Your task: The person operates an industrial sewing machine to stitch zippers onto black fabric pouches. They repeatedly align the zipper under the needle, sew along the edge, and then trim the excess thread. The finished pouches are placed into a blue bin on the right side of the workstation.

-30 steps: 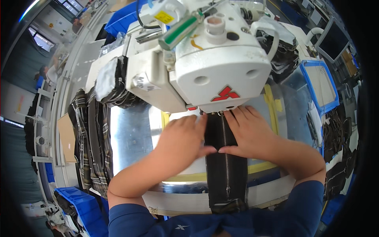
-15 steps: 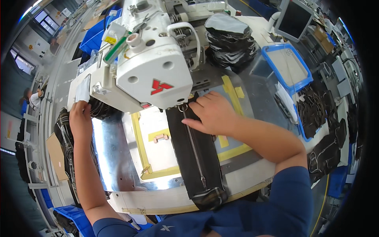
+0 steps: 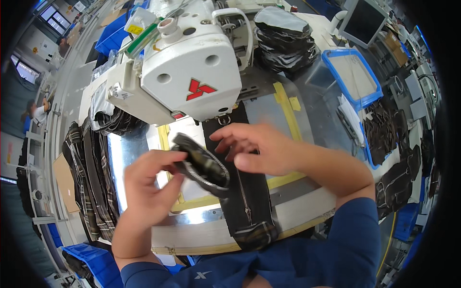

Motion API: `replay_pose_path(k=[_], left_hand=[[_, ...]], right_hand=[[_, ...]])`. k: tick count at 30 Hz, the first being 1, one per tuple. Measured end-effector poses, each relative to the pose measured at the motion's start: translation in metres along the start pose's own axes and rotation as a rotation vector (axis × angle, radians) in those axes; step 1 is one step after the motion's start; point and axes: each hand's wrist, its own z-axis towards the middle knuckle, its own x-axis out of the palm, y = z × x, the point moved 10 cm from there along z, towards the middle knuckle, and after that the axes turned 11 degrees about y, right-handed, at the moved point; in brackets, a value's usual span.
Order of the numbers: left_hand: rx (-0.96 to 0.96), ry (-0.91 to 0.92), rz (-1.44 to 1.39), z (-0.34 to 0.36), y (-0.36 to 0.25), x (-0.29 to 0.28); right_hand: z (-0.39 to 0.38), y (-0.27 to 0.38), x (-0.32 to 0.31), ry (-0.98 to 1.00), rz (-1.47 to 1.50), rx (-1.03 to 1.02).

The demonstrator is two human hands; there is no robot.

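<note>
Pinched in my left hand (image 3: 152,185) is a small dark fabric piece with a metal zipper (image 3: 204,168); its zipper edge gapes and shows plaid lining. My right hand (image 3: 264,149) hovers just right of it, fingers apart and slightly curled, with nothing in them. Beneath both lies a long black fabric panel (image 3: 252,192) with a lengthwise zipper, a metal ring at its far end and plaid cloth bunched at its near end. The panel's far end reaches the head of a white industrial sewing machine (image 3: 192,77).
Dark folded pieces (image 3: 117,120) are piled left of the machine, beside hanging plaid and black fabric (image 3: 89,177). A tall dark stack (image 3: 283,41) stands behind right. On the right are a blue-rimmed tray (image 3: 353,79), a monitor (image 3: 363,21) and dark parts. Yellow tape (image 3: 288,113) marks the work plate.
My left hand has come from the pile at the left to the middle with the small zippered piece. My right hand has lifted off the panel and drawn back toward me.
</note>
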Motion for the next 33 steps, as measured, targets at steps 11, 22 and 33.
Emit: replay_pose_path(k=[11,22,33], left_hand=[[0.464,-0.016,0.450,0.040,-0.013,0.048],[0.563,0.054,0.569,0.045,0.038,0.081],[0.111,0.179,0.152,0.061,0.073,0.077]], right_hand=[[-0.020,0.011,-0.013,-0.218,-0.294,-0.013],[-0.011,-0.005,-0.021,-0.320,-0.873,-0.165],[-0.006,-0.021,-0.026,-0.258,-0.723,-0.074]])
